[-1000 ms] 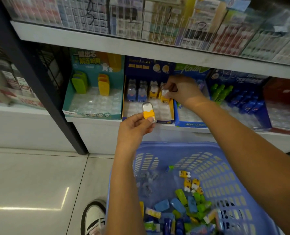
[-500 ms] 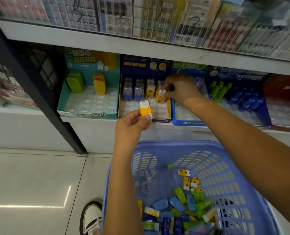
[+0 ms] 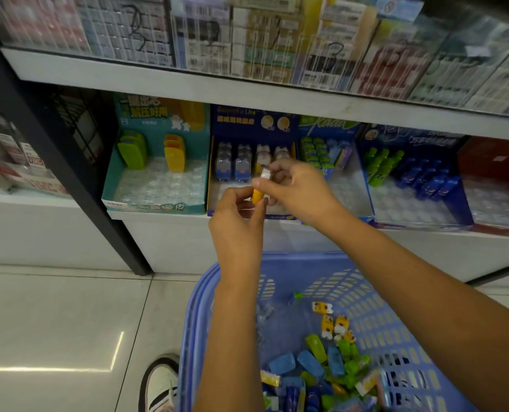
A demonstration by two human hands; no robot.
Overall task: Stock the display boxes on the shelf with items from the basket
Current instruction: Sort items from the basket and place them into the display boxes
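Head view: you held one yellow-and-white item (image 3: pixel 259 191) in both grips in front of the dark blue display box (image 3: pixel 247 121).
Your left grip (image 3: pixel 238 217) pinched the yellow lower end and your right grip (image 3: pixel 299 190) pinched the white upper end. The item's long axis stood nearly upright, white end pointing up toward the shelf (image 3: pixel 170 233), leaning slightly right. Rows of like items stood at the back of that box. Below, the blue basket (image 3: pixel 280 258) held loose yellow, green and blue pieces.
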